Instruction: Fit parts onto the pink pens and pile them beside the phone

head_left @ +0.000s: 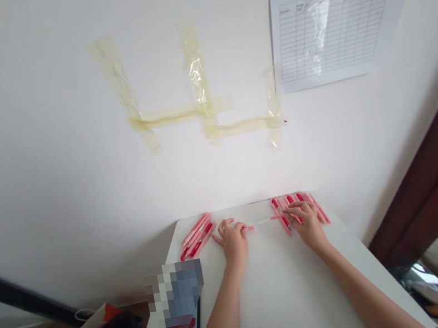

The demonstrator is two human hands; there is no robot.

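Bare hands (235,247), bare wrists (323,250), bare forearms (223,319)

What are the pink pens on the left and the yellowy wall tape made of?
Pink pens: probably smooth plastic, judging by their straight, bright barrels; too small to be sure.
Yellowy wall tape: likely thin, glossy plastic film, because it looks wrinkled and catches bright glare.

White wall (68,128), yellowed tape (197,77), white table (285,299)

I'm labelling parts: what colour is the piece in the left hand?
The piece is pink, seen best in the head view.
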